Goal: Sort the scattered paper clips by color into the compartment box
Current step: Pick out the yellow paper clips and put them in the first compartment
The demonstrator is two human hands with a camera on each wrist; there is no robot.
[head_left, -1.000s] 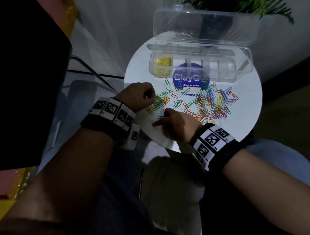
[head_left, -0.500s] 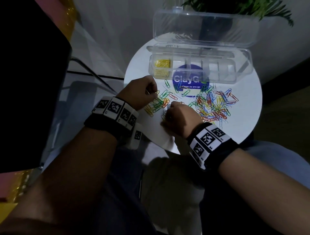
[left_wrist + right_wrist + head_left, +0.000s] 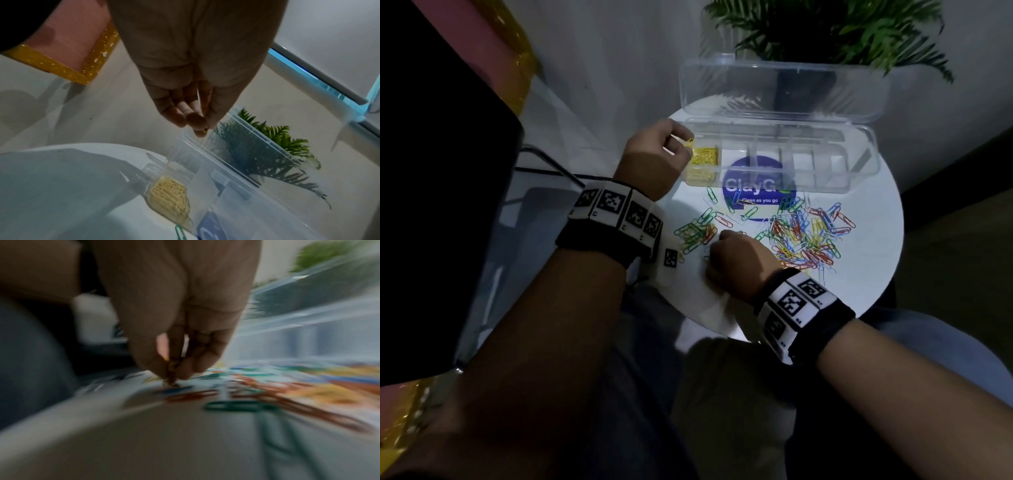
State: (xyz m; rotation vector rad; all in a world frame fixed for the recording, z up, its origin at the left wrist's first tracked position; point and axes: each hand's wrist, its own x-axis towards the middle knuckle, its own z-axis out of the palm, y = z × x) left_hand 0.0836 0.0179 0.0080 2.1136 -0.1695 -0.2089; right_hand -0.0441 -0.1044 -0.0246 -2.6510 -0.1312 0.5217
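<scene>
Risk sits at the clear plastic compartment box [image 3: 784, 164]: the left hand [image 3: 654, 161] pinches a few yellow paper clips [image 3: 687, 143] just beyond its fingertips, above the end cell's yellow heap [image 3: 168, 194]; letting go early could drop them outside the wall. The right hand [image 3: 736, 263] is curled, pinching a yellowish clip [image 3: 171, 368] at the table; the mixed clips [image 3: 804, 236] tangle easily.

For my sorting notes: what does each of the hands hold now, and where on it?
Left hand pinches yellow paper clips by one end, over the box. Right hand pinches something small; too blurred to tell.
</scene>
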